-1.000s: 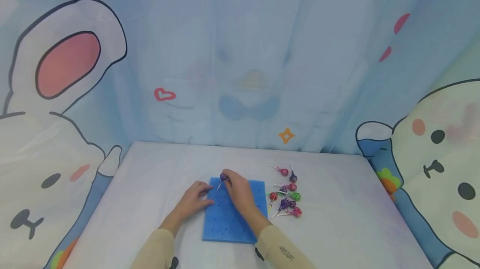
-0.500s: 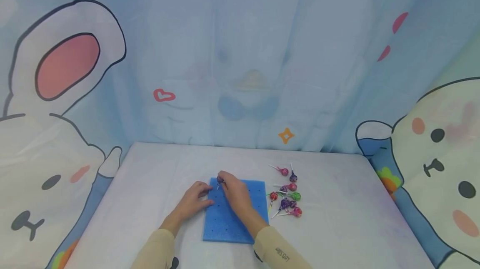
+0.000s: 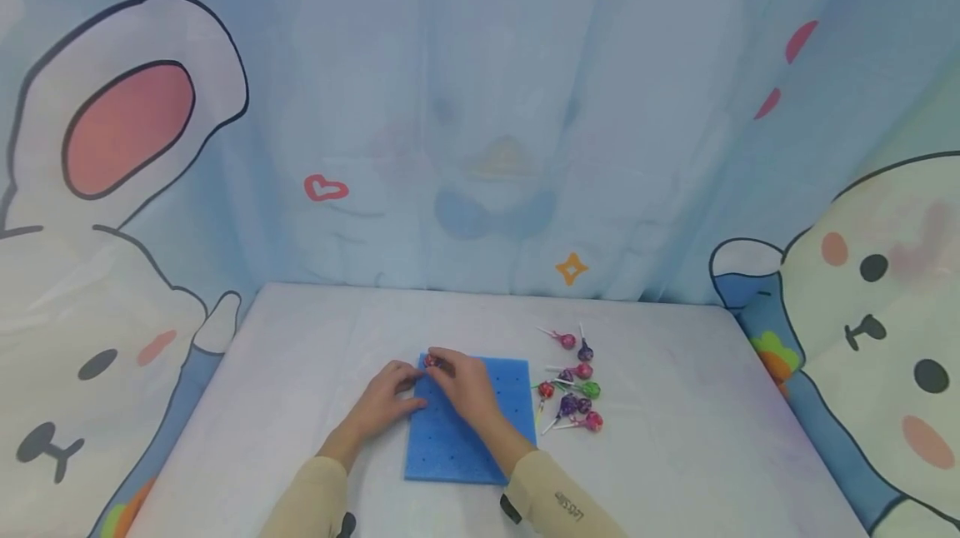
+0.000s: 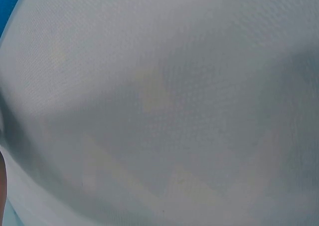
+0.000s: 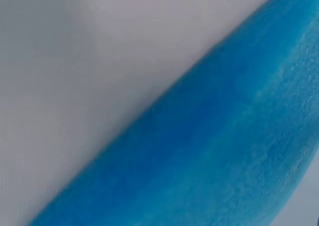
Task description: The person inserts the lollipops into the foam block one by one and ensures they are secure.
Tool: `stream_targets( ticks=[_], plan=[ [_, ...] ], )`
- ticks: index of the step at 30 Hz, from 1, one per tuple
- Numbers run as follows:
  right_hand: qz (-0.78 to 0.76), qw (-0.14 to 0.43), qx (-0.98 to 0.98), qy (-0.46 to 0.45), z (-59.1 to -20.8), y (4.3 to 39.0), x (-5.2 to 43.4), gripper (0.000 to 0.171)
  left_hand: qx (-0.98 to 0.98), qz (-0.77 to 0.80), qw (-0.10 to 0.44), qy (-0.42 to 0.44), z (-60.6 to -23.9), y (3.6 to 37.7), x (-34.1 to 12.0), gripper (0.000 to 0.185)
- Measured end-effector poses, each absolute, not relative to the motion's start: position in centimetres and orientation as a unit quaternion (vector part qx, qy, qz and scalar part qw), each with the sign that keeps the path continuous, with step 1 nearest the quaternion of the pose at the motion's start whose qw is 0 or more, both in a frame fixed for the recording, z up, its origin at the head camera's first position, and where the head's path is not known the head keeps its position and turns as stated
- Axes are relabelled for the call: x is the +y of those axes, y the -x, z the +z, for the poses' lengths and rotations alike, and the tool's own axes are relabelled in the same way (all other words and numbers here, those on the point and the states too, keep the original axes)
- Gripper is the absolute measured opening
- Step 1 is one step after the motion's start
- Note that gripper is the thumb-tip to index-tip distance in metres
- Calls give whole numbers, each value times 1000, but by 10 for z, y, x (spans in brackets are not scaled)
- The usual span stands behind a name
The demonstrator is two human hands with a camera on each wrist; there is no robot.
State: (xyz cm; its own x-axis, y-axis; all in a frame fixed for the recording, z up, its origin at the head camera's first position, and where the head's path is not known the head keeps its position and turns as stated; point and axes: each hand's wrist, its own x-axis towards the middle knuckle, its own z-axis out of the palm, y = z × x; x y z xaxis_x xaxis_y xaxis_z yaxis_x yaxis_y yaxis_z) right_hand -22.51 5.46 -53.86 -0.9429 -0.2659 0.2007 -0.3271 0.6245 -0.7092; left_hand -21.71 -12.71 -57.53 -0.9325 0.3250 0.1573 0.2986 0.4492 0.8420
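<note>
A blue foam board [image 3: 457,446] with rows of small holes lies on the white table [image 3: 300,355]. My right hand [image 3: 459,380] pinches a lollipop [image 3: 431,361] at the board's far left corner, its stick hidden under my fingers. My left hand [image 3: 386,396] rests on the board's left edge with relaxed fingers. In the right wrist view only the blue foam board [image 5: 224,151] and the table [image 5: 75,61] show, very close. The left wrist view shows only white tablecloth [image 4: 159,106].
A pile of several lollipops [image 3: 573,388] in purple, pink, red and green wrappers lies right of the board. A cartoon-printed curtain [image 3: 480,122] stands behind the table, and plush-patterned cloth hangs at both sides.
My right hand has lowered the lollipop from above the board down to its far left corner. The left hand stayed on the board's edge.
</note>
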Motion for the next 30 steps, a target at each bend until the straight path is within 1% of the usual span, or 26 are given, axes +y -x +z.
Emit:
stream_targets(
  ticks=[6, 13, 16, 20, 25, 30],
  plan=[
    [433, 24, -888, -154, -537, 224, 54, 35, 842, 503, 2, -197, -576, 218, -127, 40],
    [453, 23, -880, -142, -540, 225, 53, 34, 837, 489, -46, -241, -580, 218, -130, 40],
    [456, 23, -878, -142, -540, 224, 53, 34, 840, 492, -30, -226, -581, 218, -129, 40],
    [452, 22, -881, -135, -539, 224, 53, 35, 849, 493, 6, -189, -579, 217, -128, 42],
    [457, 23, -880, -125, -537, 224, 54, 40, 859, 480, 9, -177, -579, 217, -128, 44],
    [481, 5, -869, -115, -534, 226, 60, 45, 854, 488, 16, -177, -578, 216, -129, 45]
  ],
)
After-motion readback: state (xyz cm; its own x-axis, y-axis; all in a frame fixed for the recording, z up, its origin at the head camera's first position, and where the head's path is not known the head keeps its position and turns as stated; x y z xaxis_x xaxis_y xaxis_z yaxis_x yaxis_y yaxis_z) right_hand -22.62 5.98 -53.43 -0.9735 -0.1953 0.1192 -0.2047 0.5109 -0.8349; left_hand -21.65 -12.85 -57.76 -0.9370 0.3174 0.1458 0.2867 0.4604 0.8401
